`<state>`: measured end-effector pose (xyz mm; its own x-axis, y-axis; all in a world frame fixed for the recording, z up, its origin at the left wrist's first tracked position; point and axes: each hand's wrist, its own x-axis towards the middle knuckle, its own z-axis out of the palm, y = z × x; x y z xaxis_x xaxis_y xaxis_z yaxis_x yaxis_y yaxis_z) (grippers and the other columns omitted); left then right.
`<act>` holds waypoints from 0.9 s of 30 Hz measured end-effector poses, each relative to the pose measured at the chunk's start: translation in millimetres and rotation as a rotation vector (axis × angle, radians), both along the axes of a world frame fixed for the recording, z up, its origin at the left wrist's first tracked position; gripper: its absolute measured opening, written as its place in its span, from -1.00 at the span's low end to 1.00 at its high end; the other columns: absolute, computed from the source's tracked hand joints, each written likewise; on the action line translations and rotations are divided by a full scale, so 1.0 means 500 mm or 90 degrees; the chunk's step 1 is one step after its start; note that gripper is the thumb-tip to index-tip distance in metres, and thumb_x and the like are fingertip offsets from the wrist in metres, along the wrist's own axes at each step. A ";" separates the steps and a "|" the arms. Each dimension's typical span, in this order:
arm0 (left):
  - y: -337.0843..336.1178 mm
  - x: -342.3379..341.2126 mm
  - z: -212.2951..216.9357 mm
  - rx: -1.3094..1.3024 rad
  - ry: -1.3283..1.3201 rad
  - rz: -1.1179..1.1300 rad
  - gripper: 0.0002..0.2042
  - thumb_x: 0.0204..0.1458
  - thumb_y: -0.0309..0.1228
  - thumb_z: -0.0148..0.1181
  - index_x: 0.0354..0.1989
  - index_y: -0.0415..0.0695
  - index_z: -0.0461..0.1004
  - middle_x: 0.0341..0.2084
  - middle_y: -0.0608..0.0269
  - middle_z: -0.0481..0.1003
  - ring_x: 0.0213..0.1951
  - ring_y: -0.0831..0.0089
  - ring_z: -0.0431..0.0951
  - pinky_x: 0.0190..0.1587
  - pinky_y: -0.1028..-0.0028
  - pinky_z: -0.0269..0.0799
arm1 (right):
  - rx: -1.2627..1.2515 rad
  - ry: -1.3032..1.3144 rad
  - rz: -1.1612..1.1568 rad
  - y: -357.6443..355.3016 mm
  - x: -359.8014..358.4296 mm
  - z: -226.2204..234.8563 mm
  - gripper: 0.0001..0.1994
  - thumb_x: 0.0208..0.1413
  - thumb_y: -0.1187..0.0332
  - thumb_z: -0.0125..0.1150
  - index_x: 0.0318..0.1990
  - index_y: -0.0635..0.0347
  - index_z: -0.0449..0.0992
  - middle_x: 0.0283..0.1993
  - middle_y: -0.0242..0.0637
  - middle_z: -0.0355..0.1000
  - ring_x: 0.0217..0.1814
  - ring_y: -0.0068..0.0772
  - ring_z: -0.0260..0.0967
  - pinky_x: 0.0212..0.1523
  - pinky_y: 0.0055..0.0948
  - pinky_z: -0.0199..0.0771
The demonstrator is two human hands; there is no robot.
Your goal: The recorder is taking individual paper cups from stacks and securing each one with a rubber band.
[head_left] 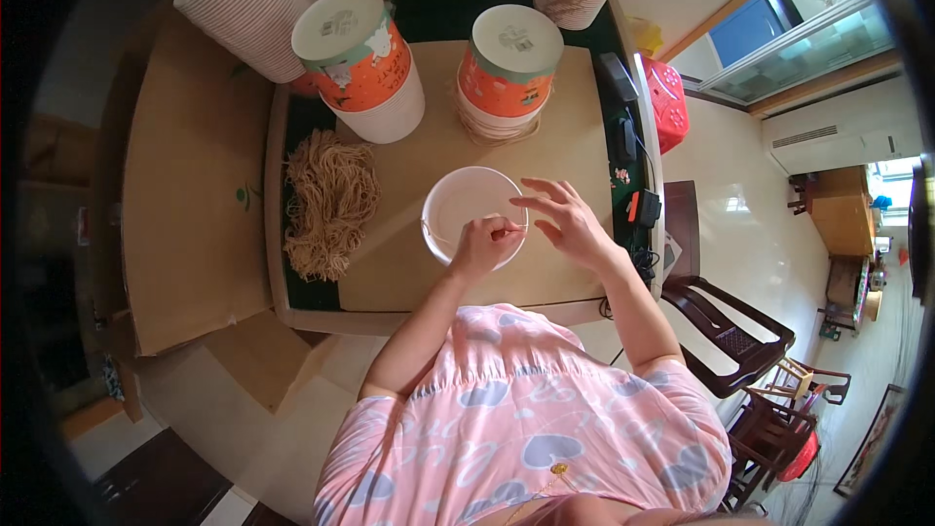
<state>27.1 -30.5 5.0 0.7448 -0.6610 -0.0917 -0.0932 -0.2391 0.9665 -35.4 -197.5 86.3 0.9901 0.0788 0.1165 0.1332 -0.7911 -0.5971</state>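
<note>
Left hand curled inward; right hand just beside it, fingers apart, bent

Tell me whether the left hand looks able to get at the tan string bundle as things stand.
Probably yes: only bare board shows between the left hand and the tan string bundle, though the hand, closed over the white tub, would likely have to move off that first.

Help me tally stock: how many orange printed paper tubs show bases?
2. The left orange printed paper tub stands beyond the beige string bundle; the right one beyond the open white paper tub. Others may be hidden.
</note>
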 end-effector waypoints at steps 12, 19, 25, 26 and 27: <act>0.011 0.000 -0.037 -0.022 0.020 0.003 -0.87 -0.14 -0.41 0.24 -0.46 -0.23 0.56 -0.67 0.21 0.42 -0.57 0.54 0.43 -0.49 0.52 0.32 | 0.075 0.095 0.070 -0.052 0.021 -0.025 -0.82 -0.09 0.46 0.22 -0.26 0.14 0.52 -0.32 -0.24 0.46 -0.21 -0.18 0.40 -0.21 -0.27 0.41; 0.004 -0.001 -0.015 -0.034 -0.009 -0.004 -0.87 -0.14 -0.42 0.24 -0.48 -0.25 0.54 -0.67 0.21 0.41 -0.57 0.54 0.43 -0.48 0.52 0.33 | 0.017 0.107 0.149 -0.030 0.032 -0.028 -0.83 -0.09 0.47 0.21 -0.28 0.13 0.47 -0.24 -0.25 0.43 -0.13 -0.14 0.36 -0.16 -0.22 0.39; 0.020 0.002 -0.032 -0.006 0.017 0.008 -0.88 -0.14 -0.43 0.24 -0.48 -0.24 0.54 -0.67 0.23 0.42 -0.58 0.54 0.42 -0.48 0.52 0.33 | 0.066 0.108 0.103 -0.055 0.031 -0.027 -0.90 -0.10 0.46 0.22 -0.38 0.18 0.47 -0.36 -0.26 0.44 -0.25 -0.17 0.40 -0.24 -0.27 0.42; 0.021 0.002 -0.031 -0.006 0.017 0.007 -0.88 -0.14 -0.43 0.24 -0.48 -0.24 0.54 -0.67 0.23 0.42 -0.58 0.54 0.42 -0.48 0.52 0.33 | 0.060 0.135 0.103 -0.055 0.032 -0.020 -0.87 -0.10 0.46 0.23 -0.34 0.16 0.48 -0.31 -0.26 0.44 -0.21 -0.17 0.39 -0.20 -0.26 0.42; 0.023 0.001 -0.030 0.017 0.007 0.007 -0.87 -0.13 -0.42 0.23 -0.49 -0.24 0.54 -0.67 0.24 0.42 -0.58 0.54 0.41 -0.48 0.52 0.33 | 0.060 0.136 0.102 -0.050 0.032 -0.012 -0.87 -0.10 0.46 0.23 -0.34 0.16 0.48 -0.31 -0.26 0.44 -0.21 -0.17 0.39 -0.20 -0.26 0.42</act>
<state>27.6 -19.2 -10.0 0.7505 -0.6502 -0.1181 -0.0796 -0.2664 0.9606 -19.6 -222.5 80.3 0.9686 0.2356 -0.0790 0.1159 -0.7097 -0.6949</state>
